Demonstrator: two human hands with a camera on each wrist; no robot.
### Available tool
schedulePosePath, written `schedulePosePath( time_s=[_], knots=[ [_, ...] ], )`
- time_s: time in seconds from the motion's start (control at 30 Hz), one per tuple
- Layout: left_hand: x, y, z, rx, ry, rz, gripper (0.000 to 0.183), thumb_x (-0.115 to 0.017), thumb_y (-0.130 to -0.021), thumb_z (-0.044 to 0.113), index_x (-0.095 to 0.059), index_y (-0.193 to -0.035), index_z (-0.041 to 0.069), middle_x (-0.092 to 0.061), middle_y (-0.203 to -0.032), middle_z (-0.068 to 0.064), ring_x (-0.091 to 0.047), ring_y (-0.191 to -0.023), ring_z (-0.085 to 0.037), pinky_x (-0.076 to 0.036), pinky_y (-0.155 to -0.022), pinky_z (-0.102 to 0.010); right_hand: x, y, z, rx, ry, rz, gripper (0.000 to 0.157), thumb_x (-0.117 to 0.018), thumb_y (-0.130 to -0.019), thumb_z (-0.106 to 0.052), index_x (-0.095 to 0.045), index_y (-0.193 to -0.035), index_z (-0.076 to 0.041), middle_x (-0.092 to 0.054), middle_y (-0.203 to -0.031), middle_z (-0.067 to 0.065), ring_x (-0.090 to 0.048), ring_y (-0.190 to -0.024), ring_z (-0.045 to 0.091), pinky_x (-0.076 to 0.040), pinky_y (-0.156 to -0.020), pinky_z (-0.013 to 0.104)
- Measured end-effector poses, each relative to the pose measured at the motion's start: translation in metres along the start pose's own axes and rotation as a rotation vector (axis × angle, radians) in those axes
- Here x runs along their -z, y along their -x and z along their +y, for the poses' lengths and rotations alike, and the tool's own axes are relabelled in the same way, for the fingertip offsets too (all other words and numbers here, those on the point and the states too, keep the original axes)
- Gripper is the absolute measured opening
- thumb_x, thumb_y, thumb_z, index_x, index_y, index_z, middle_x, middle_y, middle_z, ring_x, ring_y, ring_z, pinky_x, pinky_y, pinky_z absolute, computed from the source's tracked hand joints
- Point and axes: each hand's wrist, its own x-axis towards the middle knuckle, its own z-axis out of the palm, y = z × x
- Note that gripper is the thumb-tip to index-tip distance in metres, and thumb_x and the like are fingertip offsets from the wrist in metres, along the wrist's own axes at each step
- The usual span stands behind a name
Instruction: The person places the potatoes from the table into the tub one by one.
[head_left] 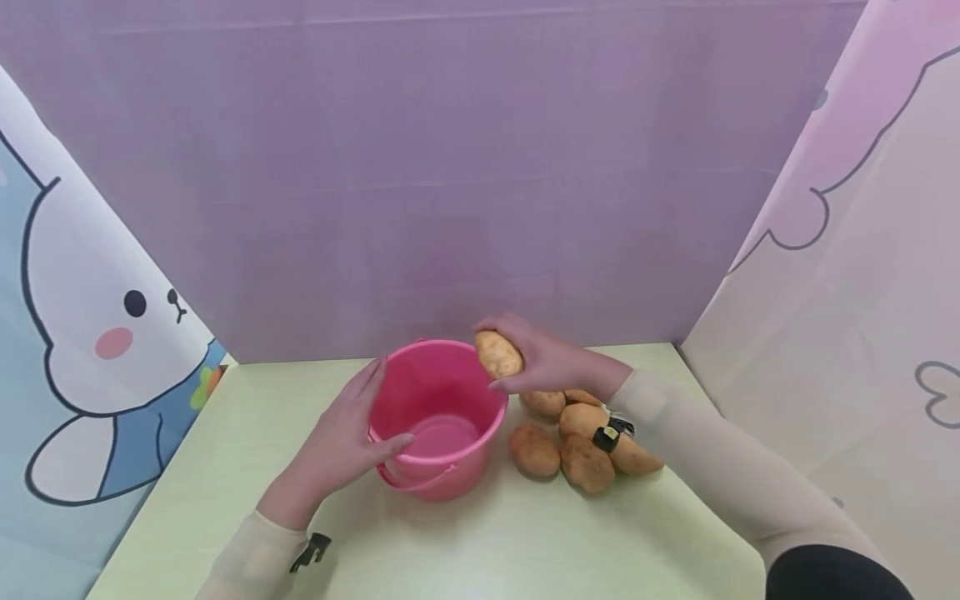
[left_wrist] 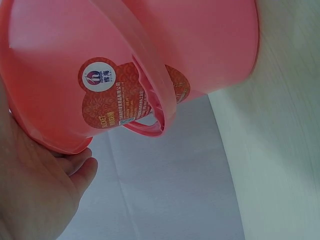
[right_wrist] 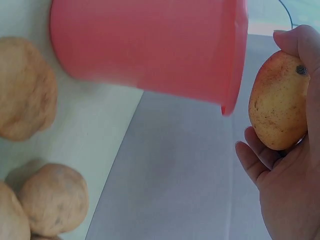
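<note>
My left hand (head_left: 348, 429) holds the left side of a pink plastic bucket (head_left: 468, 471), its thumb lying across the near rim. In the left wrist view, that hand (left_wrist: 37, 185) is at the rim, beside the labelled bucket wall (left_wrist: 210, 45). Over the bucket's right rim, my right hand (head_left: 532, 354) grips a light brown potato (head_left: 498, 354). The right wrist view shows this potato (right_wrist: 279, 102) between the thumb and fingers of the hand (right_wrist: 290, 185), beyond the bucket's rim. Inside the bucket, the visible bottom is bare pink.
Several potatoes (head_left: 536, 452) lie in a group on the pale table (head_left: 600, 542), right of the bucket and partly under the right forearm. The bucket's handle (left_wrist: 152, 65) hangs down along its side. A purple backdrop (head_left: 480, 183) stands behind, with printed panels (head_left: 862, 333) at the sides.
</note>
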Motion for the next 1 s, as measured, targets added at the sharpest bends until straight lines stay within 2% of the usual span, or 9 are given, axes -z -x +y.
schedulePosePath(
  time_s=[0.17, 0.33, 0.47, 0.63, 1.0],
  knots=[
    [-0.001, 0.0, 0.002, 0.016, 0.008, -0.008, 0.126, -0.077, -0.089, 0.077, -0.018, -0.178, 0.011, -0.025, -0.181, -0.014, -0.031, -0.162, -0.044, -0.055, -0.107, -0.069, -0.009, -0.008, -0.008, 0.03, -0.008, -0.045, 0.084, -0.094, -0.088, -0.036, -0.051, -0.159, -0.026, -0.054, -0.144, -0.003, -0.054, -0.129, 0.018, -0.059, -0.102, 0.041],
    [0.0, 0.0, 0.005, 0.037, 0.027, -0.021, 0.127, -0.078, -0.088, 0.077, -0.018, -0.178, 0.012, -0.026, -0.18, -0.015, -0.033, -0.16, -0.045, -0.058, -0.103, -0.068, -0.016, -0.015, -0.015, 0.039, -0.027, -0.084, 0.084, -0.094, -0.088, -0.038, -0.05, -0.159, -0.028, -0.052, -0.147, -0.007, -0.054, -0.13, 0.014, -0.061, -0.1, 0.037],
    [0.0, 0.0, 0.006, 0.034, 0.029, -0.023, 0.127, -0.078, -0.088, 0.077, -0.018, -0.178, 0.011, -0.026, -0.18, -0.014, -0.034, -0.16, -0.045, -0.058, -0.104, -0.068, -0.02, -0.021, -0.02, 0.065, -0.012, -0.095, 0.084, -0.094, -0.089, -0.039, -0.05, -0.16, -0.03, -0.052, -0.149, -0.012, -0.053, -0.132, 0.01, -0.061, -0.1, 0.034],
    [0.0, 0.0, 0.005, 0.024, 0.019, -0.021, 0.125, -0.076, -0.09, 0.077, -0.018, -0.178, 0.01, -0.026, -0.18, -0.015, -0.033, -0.161, -0.046, -0.056, -0.106, -0.07, -0.027, -0.027, -0.025, 0.084, -0.01, -0.132, 0.086, -0.093, -0.089, -0.038, -0.049, -0.162, -0.027, -0.052, -0.149, -0.01, -0.052, -0.133, 0.01, -0.061, -0.099, 0.033],
    [-0.001, 0.0, 0.003, 0.014, 0.016, -0.016, 0.126, -0.076, -0.089, 0.078, -0.018, -0.178, 0.011, -0.026, -0.181, -0.014, -0.032, -0.161, -0.044, -0.056, -0.106, -0.07, -0.042, -0.035, -0.029, 0.043, -0.093, -0.217, 0.092, -0.095, -0.086, -0.04, -0.045, -0.164, -0.037, -0.048, -0.156, -0.011, -0.049, -0.14, 0.014, -0.063, -0.096, 0.032]
  ],
)
